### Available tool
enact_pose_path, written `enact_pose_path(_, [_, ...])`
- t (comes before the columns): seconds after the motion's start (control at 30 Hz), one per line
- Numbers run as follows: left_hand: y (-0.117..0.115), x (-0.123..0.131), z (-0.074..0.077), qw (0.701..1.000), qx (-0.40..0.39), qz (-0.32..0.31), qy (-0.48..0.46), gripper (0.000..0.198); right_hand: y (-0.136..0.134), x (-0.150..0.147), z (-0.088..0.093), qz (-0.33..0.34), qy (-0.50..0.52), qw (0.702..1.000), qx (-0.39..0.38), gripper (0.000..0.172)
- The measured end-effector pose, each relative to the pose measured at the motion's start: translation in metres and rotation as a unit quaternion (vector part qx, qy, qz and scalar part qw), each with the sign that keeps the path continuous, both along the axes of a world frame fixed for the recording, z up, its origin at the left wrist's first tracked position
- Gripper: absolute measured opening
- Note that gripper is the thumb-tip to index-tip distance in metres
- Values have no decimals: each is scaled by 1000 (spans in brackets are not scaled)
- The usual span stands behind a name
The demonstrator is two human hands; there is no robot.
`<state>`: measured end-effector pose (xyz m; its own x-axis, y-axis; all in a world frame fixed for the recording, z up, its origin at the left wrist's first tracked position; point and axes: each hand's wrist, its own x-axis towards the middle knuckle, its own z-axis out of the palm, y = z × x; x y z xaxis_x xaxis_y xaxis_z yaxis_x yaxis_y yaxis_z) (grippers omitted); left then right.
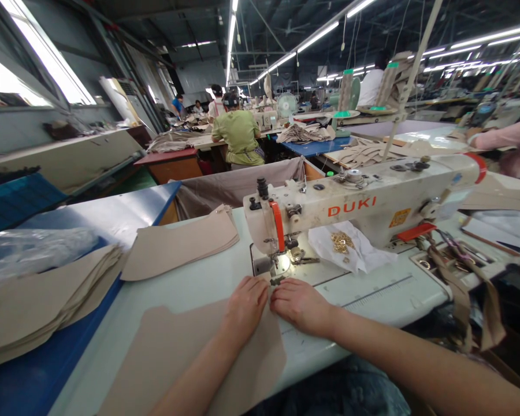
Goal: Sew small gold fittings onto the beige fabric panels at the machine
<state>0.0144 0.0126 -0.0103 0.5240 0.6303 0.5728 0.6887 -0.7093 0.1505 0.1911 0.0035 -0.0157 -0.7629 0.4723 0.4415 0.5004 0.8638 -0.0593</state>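
Note:
Under my forearms a large beige fabric piece (177, 341) lies on the pale table (190, 260) of a white sewing machine (312, 202). My left hand (248, 303) presses its curled fingers on the fabric's upper edge, just in front of the needle area. Beside it, nearly touching, my right hand (301, 304) has its fingers bunched together at the fabric's corner. What the right fingertips hold is too small to tell. A small dark piece (277, 281) shows between the fingertips and the presser foot.
Stacked beige panels (182, 240) lie left of the machine, with more panels (39, 294) on a blue surface. Small gold-coloured parts (342, 242) rest on white paper (372, 254). Beige straps (459, 294) and scissors lie at the right. A person in green (238, 136) sits ahead.

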Motion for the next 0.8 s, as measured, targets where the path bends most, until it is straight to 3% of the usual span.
enact_pose_path(0.5, [-2,0,1,999,-32,16,-20,19,0,-4,6,-36,45,998,17,9])
enact_pose_path(0.8, [-5,-3,2,998,-38,12,-52,20,4,-5,4,-31,-20,999,16,9])
